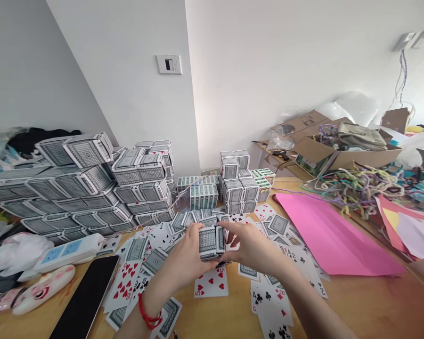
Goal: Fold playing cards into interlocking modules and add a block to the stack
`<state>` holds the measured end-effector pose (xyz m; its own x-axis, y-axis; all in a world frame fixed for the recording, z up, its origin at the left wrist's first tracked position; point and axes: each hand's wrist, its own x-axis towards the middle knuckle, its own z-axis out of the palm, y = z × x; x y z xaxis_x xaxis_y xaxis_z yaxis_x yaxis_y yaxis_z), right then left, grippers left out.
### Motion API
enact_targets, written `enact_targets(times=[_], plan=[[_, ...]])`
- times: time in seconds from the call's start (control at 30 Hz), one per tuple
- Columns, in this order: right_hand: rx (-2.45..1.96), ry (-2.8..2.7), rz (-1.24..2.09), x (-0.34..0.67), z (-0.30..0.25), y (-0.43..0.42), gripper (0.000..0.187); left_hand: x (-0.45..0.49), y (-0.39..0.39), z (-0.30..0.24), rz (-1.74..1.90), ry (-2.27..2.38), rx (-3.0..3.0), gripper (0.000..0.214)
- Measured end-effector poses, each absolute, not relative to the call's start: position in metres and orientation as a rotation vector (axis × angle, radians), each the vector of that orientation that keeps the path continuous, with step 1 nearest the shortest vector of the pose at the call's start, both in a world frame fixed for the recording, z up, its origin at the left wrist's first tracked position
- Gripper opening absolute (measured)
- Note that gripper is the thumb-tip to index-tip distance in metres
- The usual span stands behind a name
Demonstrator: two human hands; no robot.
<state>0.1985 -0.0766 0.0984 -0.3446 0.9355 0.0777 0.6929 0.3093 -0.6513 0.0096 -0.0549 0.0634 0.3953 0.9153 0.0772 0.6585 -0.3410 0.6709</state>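
Note:
Between my two hands, above the wooden table [233, 313], is a small box built from folded playing cards [207, 243], its patterned grey backs facing out. My left hand [189, 252] grips its left side, thumb on top. On the right end, the thumb and fingers of my right hand [242, 242] pinch a card panel of the same box. Under the hands lies a five of hearts [212, 282], face up. Loose playing cards [127, 280] spread on both sides, some face up, some face down. A red bracelet [149, 313] circles my left wrist.
Stacked card boxes rise at the left [81, 188] and behind the hands [235, 183]. Green-patterned card packs [203, 195] stand between them. A black phone [86, 296] and a white power strip [70, 249] lie left. Pink paper [332, 235], tangled pipe cleaners [360, 186] and a cardboard box [349, 157] occupy the right.

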Motion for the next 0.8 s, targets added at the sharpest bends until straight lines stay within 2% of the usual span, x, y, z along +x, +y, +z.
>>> enact_targets(times=[0.1,0.8], plan=[[-1.396,-2.161,0.737,0.1982,0.1001,-0.0772,0.038,0.0093,-0.0548,0.0628,0.586,1.345,2.118,0.061],[-1.365,-2.223,0.710,0.2007,0.1000,-0.0784,0.034,0.0099,-0.0546,0.0671,0.509,1.308,2.097,0.054]])
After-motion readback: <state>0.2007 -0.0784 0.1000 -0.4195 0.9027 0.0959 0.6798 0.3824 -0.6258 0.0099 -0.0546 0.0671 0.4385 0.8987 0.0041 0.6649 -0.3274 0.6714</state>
